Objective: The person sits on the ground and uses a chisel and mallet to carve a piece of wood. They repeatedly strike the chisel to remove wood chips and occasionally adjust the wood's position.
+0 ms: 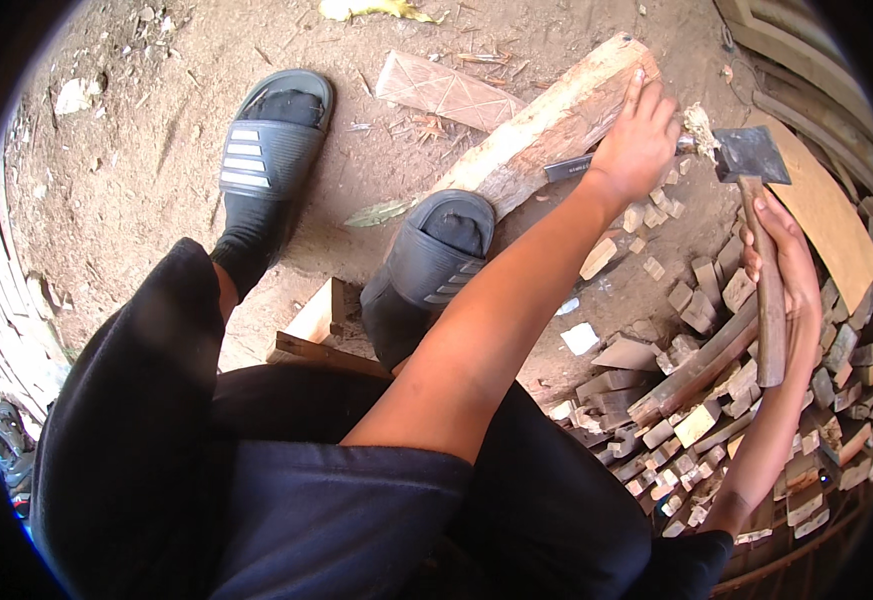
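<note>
My left hand [640, 140] lies across the upper end of a rough wooden beam [546, 125], fingers stretched out over the wood. A chisel [568, 168] with a dark blade passes beneath this hand and wrist; its frayed end [698, 130] sticks out on the right. Whether the palm presses on the chisel is hidden. My right hand [788, 250] is closed around the wooden handle of a hammer [771, 320], high up near its dark, blocky metal head [753, 156]. That head sits close beside the chisel's frayed end.
My feet in dark slide sandals [274, 140] stand on bare dirt, the right sandal [436, 250] against the beam's lower end. Behind the beam lies a flat board with scored lines [446, 92]. A large heap of wood offcuts [696, 425] and a curved tan sheet [836, 220] fill the right side.
</note>
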A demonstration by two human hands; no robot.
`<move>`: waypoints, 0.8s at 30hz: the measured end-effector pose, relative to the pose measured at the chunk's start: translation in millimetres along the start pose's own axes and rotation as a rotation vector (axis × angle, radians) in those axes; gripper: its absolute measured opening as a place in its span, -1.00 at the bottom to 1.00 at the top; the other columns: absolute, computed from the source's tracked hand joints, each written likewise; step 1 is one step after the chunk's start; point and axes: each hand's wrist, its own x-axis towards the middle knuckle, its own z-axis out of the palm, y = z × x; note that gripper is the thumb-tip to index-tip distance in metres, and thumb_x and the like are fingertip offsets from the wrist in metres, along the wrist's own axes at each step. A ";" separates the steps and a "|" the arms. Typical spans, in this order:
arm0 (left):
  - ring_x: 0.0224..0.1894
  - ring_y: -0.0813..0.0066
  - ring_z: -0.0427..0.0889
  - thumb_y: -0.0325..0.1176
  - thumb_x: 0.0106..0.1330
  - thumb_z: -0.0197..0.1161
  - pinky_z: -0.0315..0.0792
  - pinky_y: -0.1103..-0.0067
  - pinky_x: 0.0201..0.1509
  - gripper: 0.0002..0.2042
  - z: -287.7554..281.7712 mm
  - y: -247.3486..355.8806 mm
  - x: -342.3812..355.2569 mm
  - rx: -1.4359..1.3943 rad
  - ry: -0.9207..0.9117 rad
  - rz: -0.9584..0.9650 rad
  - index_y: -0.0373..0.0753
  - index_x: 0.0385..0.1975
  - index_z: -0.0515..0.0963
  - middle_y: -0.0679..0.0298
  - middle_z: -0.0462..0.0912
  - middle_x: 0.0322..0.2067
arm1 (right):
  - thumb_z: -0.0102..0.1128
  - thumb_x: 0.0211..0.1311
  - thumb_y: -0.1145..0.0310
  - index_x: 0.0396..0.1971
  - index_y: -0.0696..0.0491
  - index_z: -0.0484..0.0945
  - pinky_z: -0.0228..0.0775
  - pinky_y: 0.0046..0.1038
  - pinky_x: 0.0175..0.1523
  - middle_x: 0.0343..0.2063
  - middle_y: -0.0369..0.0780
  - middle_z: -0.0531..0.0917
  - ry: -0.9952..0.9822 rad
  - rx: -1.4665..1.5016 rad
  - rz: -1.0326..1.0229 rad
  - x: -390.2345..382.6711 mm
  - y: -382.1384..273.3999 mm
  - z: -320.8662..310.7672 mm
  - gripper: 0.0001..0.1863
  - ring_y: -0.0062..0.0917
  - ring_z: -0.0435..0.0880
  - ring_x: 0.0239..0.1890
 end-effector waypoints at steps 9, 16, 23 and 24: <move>0.21 0.06 0.18 -0.31 0.07 0.12 -0.12 0.20 0.40 -0.65 0.4 0.2 -1.0 -0.058 -0.009 -0.022 -0.41 -0.19 0.50 0.04 0.38 -0.03 | 0.06 0.27 0.19 0.02 0.05 0.33 0.20 -0.72 -0.75 -0.63 -0.34 0.40 -0.069 0.083 -0.035 0.7 0.4 2.9 -0.61 -0.75 0.31 -0.78; 0.19 0.08 0.17 -0.16 -0.02 0.29 -0.09 0.20 0.40 -0.53 0.4 2.1 0.9 -0.012 -0.017 0.003 -0.42 -0.20 0.48 0.06 0.37 -0.03 | 0.05 0.28 0.23 0.00 0.03 0.33 0.16 -0.73 -0.72 -0.63 -0.34 0.41 0.164 0.212 -0.173 22.4 7.9 -12.6 -0.66 -0.75 0.33 -0.76; 0.19 0.06 0.17 -0.28 -0.08 0.31 -0.05 0.19 0.39 -0.58 -1.9 -9.3 -3.2 -0.081 -0.033 -0.016 -0.45 -0.26 0.48 0.03 0.35 -0.05 | 0.05 0.28 0.20 0.15 0.01 0.28 0.18 -0.71 -0.74 -0.66 -0.35 0.42 0.033 0.033 -0.081 -7.4 3.5 3.8 -0.53 -0.75 0.33 -0.80; 0.17 0.04 0.19 -0.33 -0.11 0.34 -0.03 0.20 0.38 -0.61 -3.8 -7.1 -1.1 -0.138 0.010 -0.012 -0.46 -0.30 0.48 0.01 0.34 -0.05 | 0.06 0.27 0.19 0.17 0.01 0.26 0.18 -0.71 -0.74 -0.65 -0.35 0.42 0.113 0.086 -0.089 -2.8 1.4 1.0 -0.50 -0.76 0.34 -0.79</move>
